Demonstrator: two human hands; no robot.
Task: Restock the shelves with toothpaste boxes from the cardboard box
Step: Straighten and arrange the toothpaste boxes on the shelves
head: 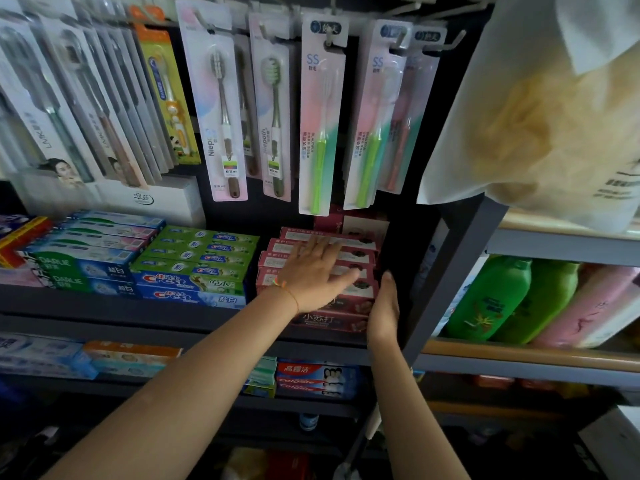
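Right now the step in hand looks like squaring up a stack already placed, not fetching a new one. The red toothpaste boxes [349, 252] sit in a stepped pile on the dark shelf [138, 303], at its right end, just beside the green Crest boxes [204, 251]. The left hand [313, 273] lies flat on top of the pile, fingers straight and spread, pressing down on the upper boxes; its grip is wide and holds nothing. The right hand [384, 306] stands on edge against the right ends of the lower red boxes, palm turned inward and fingers straight, so its grip is also wide and empty. It sits between the pile and the grey upright post [460, 251] of the rack.

Toothbrush packs [320, 116] hang from hooks directly above, their lower ends reaching down close to the back of the pile. A pale cloth bag [540, 109] hangs at the upper right. The cardboard box is not clearly in view; something blurred lies low in the frame, and I cannot tell what it is.

My judgement is that the pile is nearly set. The next move calls for a light inward push to bring the box ends level, then both hands drawing clear without snagging the hanging packs and going down for more stock.
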